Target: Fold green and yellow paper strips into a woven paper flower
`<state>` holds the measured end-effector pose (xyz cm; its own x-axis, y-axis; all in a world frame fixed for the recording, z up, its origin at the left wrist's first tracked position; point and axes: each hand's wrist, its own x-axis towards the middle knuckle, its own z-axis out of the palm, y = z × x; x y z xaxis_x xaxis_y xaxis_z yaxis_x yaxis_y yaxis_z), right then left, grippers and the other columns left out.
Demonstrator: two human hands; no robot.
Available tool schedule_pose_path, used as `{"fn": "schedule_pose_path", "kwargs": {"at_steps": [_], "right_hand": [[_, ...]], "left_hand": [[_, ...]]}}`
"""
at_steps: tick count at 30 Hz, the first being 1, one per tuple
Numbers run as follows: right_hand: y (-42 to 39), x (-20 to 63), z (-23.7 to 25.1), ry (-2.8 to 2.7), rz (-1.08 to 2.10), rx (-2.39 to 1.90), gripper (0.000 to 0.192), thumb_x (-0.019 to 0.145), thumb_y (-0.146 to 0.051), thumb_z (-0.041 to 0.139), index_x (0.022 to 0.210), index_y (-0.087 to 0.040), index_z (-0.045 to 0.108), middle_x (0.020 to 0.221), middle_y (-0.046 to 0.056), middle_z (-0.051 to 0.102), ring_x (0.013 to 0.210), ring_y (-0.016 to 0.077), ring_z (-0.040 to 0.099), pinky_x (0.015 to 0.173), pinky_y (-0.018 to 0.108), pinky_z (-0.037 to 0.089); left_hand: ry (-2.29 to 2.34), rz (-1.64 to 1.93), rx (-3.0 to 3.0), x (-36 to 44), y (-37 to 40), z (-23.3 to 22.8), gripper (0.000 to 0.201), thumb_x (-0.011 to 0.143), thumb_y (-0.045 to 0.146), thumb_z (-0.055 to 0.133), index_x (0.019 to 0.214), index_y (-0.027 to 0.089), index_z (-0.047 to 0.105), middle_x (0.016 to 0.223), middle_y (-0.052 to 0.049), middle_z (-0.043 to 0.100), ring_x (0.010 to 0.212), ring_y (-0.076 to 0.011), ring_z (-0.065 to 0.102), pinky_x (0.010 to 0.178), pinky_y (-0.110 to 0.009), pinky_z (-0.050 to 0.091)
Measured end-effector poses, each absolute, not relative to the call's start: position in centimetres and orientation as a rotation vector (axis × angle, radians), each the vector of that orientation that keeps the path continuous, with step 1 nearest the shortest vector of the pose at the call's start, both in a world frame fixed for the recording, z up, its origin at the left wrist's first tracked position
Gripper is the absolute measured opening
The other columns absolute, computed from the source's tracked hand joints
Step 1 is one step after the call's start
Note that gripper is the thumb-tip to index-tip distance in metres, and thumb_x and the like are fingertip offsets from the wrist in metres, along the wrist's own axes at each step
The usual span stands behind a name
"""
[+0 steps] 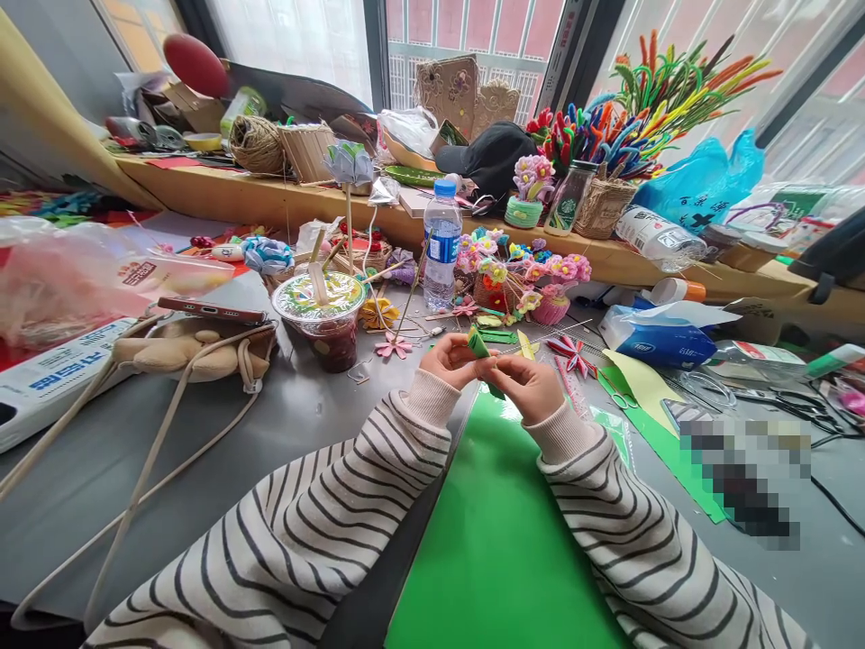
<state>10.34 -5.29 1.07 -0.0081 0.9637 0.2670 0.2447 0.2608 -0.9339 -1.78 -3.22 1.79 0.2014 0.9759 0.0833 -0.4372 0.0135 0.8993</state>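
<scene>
Between both hands is a small folded piece of green paper (478, 344), raised above the upper end of a large green sheet (506, 532). My left hand (450, 361) pinches it from the left, fingers closed. From the right, the thumb and fingers of my right hand (531, 383) close on its lower part. The fingertips of both hands meet around it and hide some of the paper. Just beyond the hands lie more green strips (496, 335) and a yellow folded paper piece (527, 345). A red and white paper flower (573, 354) lies to the right.
A lidded drink cup (331, 338) and a water bottle (442, 252) stand behind my hands. At left are a phone (213, 311) and a corded bag (195, 356). Scissors (618, 394), a tissue pack (659, 333) and green paper scraps (682, 469) lie right. A crowded ledge (392, 216) runs behind.
</scene>
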Motion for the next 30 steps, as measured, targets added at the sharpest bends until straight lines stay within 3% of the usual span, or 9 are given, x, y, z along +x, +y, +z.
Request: {"fn": "schedule_pose_path", "kwargs": {"at_steps": [6, 10, 15, 30], "right_hand": [[-5.0, 10.8, 1.6, -1.427, 1.095, -1.203, 0.028, 0.055, -0.035, 0.065, 0.075, -0.015, 0.063, 0.072, 0.004, 0.065, 0.063, 0.0134, 0.058, 0.06, 0.027, 0.048], [-4.7, 11.8, 2.1, -1.38, 0.972, -1.226, 0.025, 0.057, -0.036, 0.064, 0.072, -0.016, 0.063, 0.07, 0.003, 0.065, 0.063, 0.0134, 0.059, 0.062, 0.028, 0.048], [-4.7, 12.3, 2.4, -1.241, 0.891, -1.138, 0.021, 0.062, -0.035, 0.061, 0.072, -0.017, 0.061, 0.062, 0.001, 0.063, 0.055, 0.0113, 0.058, 0.058, 0.027, 0.05], [-6.5, 11.4, 3.7, -1.735, 0.144, -1.141, 0.012, 0.073, -0.023, 0.052, 0.073, -0.02, 0.064, 0.072, 0.004, 0.066, 0.067, 0.0151, 0.061, 0.064, 0.028, 0.048]], "left_hand": [[0.765, 1.242, 0.926, -2.0, -2.7, 1.8, 0.036, 0.044, 0.02, 0.072, 0.07, 0.012, 0.049, 0.065, -0.003, 0.064, 0.065, -0.013, 0.06, 0.067, -0.027, 0.046], [0.783, 1.219, 0.856, -2.2, -2.5, 1.9, 0.038, 0.042, 0.022, 0.073, 0.07, 0.012, 0.05, 0.064, -0.002, 0.064, 0.065, -0.0136, 0.06, 0.073, -0.032, 0.045], [0.819, 1.144, 0.782, -2.1, -2.5, 1.8, 0.042, 0.038, 0.019, 0.075, 0.071, 0.012, 0.049, 0.06, 0.0, 0.061, 0.058, -0.0125, 0.06, 0.068, -0.032, 0.048], [0.886, 1.096, 0.802, -1.8, -2.8, 1.6, 0.04, 0.042, 0.021, 0.074, 0.069, 0.013, 0.046, 0.055, 0.004, 0.055, 0.053, -0.0104, 0.057, 0.061, -0.031, 0.05]]}}
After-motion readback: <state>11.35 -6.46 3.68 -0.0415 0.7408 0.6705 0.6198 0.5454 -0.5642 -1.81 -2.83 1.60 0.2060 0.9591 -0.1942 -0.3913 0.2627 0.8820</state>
